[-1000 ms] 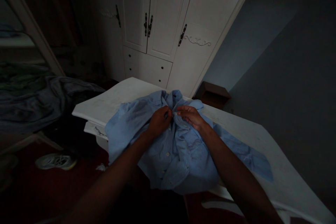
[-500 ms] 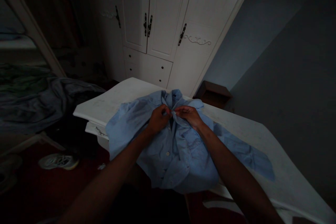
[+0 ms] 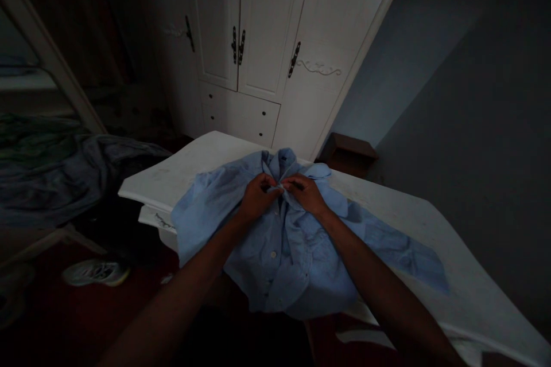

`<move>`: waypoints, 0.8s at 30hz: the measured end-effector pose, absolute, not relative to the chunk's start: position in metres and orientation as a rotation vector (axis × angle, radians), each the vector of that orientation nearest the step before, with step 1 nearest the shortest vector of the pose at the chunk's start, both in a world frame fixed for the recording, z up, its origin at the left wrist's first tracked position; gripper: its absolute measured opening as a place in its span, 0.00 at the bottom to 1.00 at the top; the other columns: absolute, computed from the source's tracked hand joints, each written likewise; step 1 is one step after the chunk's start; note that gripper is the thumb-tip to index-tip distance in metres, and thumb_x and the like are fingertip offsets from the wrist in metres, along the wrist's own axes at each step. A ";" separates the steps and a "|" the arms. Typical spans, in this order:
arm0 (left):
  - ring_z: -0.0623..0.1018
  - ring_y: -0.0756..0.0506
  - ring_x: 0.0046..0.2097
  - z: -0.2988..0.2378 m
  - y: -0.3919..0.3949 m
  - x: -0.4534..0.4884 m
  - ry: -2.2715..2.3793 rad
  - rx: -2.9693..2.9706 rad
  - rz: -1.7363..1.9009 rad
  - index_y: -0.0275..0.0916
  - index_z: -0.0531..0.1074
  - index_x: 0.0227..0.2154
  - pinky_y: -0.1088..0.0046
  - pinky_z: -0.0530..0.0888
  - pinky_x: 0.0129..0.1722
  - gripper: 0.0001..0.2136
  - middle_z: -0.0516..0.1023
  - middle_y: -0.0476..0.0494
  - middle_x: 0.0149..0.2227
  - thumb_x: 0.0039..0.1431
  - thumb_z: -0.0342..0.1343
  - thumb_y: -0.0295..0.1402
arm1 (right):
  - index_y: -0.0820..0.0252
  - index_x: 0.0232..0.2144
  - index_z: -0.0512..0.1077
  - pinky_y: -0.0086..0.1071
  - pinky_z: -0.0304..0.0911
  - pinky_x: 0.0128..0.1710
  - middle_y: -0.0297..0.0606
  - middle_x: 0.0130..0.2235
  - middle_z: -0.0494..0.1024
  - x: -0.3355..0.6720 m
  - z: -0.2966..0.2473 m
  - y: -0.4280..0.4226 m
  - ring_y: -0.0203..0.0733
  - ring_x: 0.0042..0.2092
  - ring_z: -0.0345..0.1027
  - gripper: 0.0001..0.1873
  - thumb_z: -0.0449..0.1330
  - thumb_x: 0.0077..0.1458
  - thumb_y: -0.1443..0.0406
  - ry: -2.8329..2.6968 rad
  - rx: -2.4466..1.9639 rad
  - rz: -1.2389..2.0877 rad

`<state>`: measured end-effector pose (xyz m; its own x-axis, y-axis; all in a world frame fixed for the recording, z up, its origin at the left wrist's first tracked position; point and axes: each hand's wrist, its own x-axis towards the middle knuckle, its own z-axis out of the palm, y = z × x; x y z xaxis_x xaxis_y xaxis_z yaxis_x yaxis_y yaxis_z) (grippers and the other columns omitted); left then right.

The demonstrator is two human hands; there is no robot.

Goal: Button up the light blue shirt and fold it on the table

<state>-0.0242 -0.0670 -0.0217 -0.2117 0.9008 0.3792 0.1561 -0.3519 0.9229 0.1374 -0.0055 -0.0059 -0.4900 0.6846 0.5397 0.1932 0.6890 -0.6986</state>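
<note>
A light blue button-up shirt lies front up across the white table, its collar at the far edge and its hem hanging over the near edge. One sleeve stretches out to the right. My left hand pinches the front edge just below the collar. Close beside it, my right hand pinches the opposite front edge, fingertips almost meeting the left ones. Whatever button or hole lies between the fingertips is too small to make out. Lower down, a pale button shows on the front, where the two edges hang loosely together.
The white table has a curved edge and a drawer front on the left. Beyond it stand a white wardrobe and a low brown box-like unit. Rumpled dark cloth is at left, above a shoe on the red floor.
My right hand's fingers have curled in closer to the left fingertips at the shirt front. The left hand has shifted slightly. The whole view has tilted a little.
</note>
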 end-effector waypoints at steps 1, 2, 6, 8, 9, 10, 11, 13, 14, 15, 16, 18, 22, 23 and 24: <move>0.72 0.51 0.29 -0.022 -0.067 -0.024 1.282 1.452 1.623 0.39 0.66 0.25 0.75 0.68 0.31 0.11 0.72 0.53 0.25 0.43 0.64 0.34 | 0.57 0.30 0.78 0.32 0.65 0.40 0.37 0.32 0.78 0.137 -0.005 -0.006 0.39 0.36 0.72 0.07 0.61 0.55 0.62 -2.053 -0.658 0.694; 0.72 0.51 0.29 -0.022 -0.067 -0.024 1.291 1.449 1.623 0.39 0.66 0.25 0.76 0.67 0.30 0.12 0.71 0.53 0.25 0.43 0.65 0.35 | 0.57 0.30 0.78 0.32 0.65 0.40 0.37 0.32 0.78 0.137 -0.005 -0.007 0.39 0.36 0.71 0.07 0.60 0.56 0.62 -2.066 -0.647 0.678; 0.70 0.51 0.28 -0.023 -0.067 -0.024 1.299 1.453 1.623 0.39 0.65 0.25 0.76 0.66 0.29 0.12 0.70 0.53 0.25 0.44 0.64 0.36 | 0.57 0.30 0.77 0.32 0.65 0.40 0.37 0.33 0.78 0.137 -0.006 -0.008 0.38 0.36 0.71 0.06 0.60 0.57 0.64 -2.081 -0.646 0.653; 0.70 0.51 0.29 -0.023 -0.067 -0.024 1.298 1.482 1.622 0.39 0.65 0.25 0.77 0.66 0.30 0.12 0.69 0.53 0.25 0.44 0.63 0.35 | 0.57 0.31 0.77 0.32 0.65 0.40 0.36 0.33 0.78 0.136 -0.007 -0.008 0.38 0.36 0.72 0.05 0.60 0.56 0.65 -2.083 -0.660 0.661; 0.70 0.52 0.29 -0.023 -0.067 -0.024 1.308 1.502 1.620 0.39 0.65 0.25 0.77 0.66 0.30 0.11 0.69 0.53 0.25 0.44 0.63 0.35 | 0.57 0.31 0.77 0.32 0.66 0.40 0.36 0.33 0.78 0.136 -0.008 -0.008 0.38 0.36 0.72 0.05 0.61 0.56 0.65 -2.083 -0.667 0.665; 0.70 0.52 0.29 -0.023 -0.067 -0.024 1.325 1.524 1.616 0.39 0.65 0.25 0.77 0.66 0.30 0.11 0.69 0.54 0.25 0.45 0.63 0.34 | 0.57 0.31 0.77 0.32 0.66 0.40 0.36 0.33 0.78 0.136 -0.009 -0.008 0.38 0.37 0.72 0.05 0.61 0.56 0.64 -2.082 -0.673 0.669; 0.69 0.52 0.29 -0.022 -0.068 -0.024 1.348 1.546 1.611 0.39 0.65 0.25 0.77 0.66 0.30 0.11 0.68 0.54 0.25 0.45 0.63 0.33 | 0.58 0.31 0.77 0.32 0.66 0.40 0.36 0.33 0.78 0.136 -0.010 -0.007 0.39 0.37 0.72 0.05 0.61 0.56 0.64 -2.079 -0.679 0.673; 0.69 0.52 0.29 -0.021 -0.069 -0.024 1.399 1.588 1.599 0.39 0.64 0.25 0.77 0.66 0.31 0.10 0.68 0.54 0.25 0.46 0.61 0.33 | 0.58 0.31 0.77 0.32 0.66 0.39 0.37 0.33 0.79 0.135 -0.011 -0.007 0.39 0.37 0.72 0.05 0.61 0.56 0.64 -2.081 -0.687 0.682; 0.69 0.52 0.29 -0.020 -0.070 -0.023 1.425 1.610 1.593 0.39 0.64 0.25 0.77 0.66 0.31 0.09 0.68 0.54 0.25 0.46 0.61 0.32 | 0.57 0.31 0.77 0.32 0.66 0.39 0.37 0.33 0.79 0.135 -0.011 -0.008 0.39 0.36 0.73 0.06 0.61 0.56 0.63 -2.082 -0.690 0.683; 0.69 0.52 0.29 -0.019 -0.071 -0.023 1.452 1.630 1.588 0.39 0.64 0.26 0.77 0.66 0.31 0.09 0.68 0.54 0.26 0.46 0.60 0.32 | 0.57 0.31 0.77 0.32 0.66 0.38 0.37 0.33 0.79 0.135 -0.011 -0.008 0.39 0.36 0.73 0.06 0.61 0.56 0.63 -2.085 -0.688 0.682; 0.69 0.52 0.29 -0.018 -0.072 -0.022 1.480 1.650 1.583 0.39 0.64 0.26 0.76 0.66 0.31 0.09 0.68 0.54 0.26 0.47 0.60 0.32 | 0.57 0.31 0.77 0.32 0.66 0.38 0.37 0.33 0.79 0.135 -0.010 -0.009 0.39 0.36 0.73 0.06 0.61 0.56 0.63 -2.090 -0.683 0.678; 0.70 0.51 0.29 -0.016 -0.074 -0.021 1.536 1.687 1.571 0.40 0.64 0.26 0.76 0.65 0.31 0.08 0.68 0.54 0.26 0.47 0.59 0.32 | 0.57 0.32 0.77 0.32 0.67 0.38 0.37 0.34 0.79 0.135 -0.008 -0.011 0.39 0.36 0.73 0.06 0.61 0.56 0.62 -2.108 -0.668 0.649; 0.70 0.51 0.28 -0.014 -0.077 -0.020 1.629 1.730 1.514 0.40 0.63 0.26 0.76 0.65 0.30 0.08 0.69 0.55 0.25 0.48 0.59 0.32 | 0.57 0.32 0.77 0.31 0.67 0.37 0.37 0.32 0.79 0.135 -0.002 -0.016 0.38 0.35 0.73 0.06 0.60 0.56 0.64 -2.164 -0.656 0.530; 0.70 0.51 0.28 -0.013 -0.077 -0.020 1.641 1.736 1.502 0.41 0.63 0.26 0.76 0.65 0.30 0.08 0.69 0.55 0.25 0.48 0.59 0.31 | 0.57 0.31 0.77 0.31 0.66 0.37 0.37 0.32 0.79 0.135 -0.001 -0.017 0.38 0.35 0.73 0.06 0.60 0.56 0.64 -2.182 -0.658 0.498; 0.71 0.51 0.28 -0.013 -0.077 -0.020 1.646 1.742 1.495 0.41 0.63 0.26 0.76 0.65 0.30 0.08 0.69 0.55 0.25 0.48 0.58 0.31 | 0.56 0.31 0.77 0.31 0.67 0.37 0.36 0.32 0.79 0.136 0.000 -0.018 0.38 0.35 0.73 0.05 0.60 0.56 0.65 -2.201 -0.659 0.468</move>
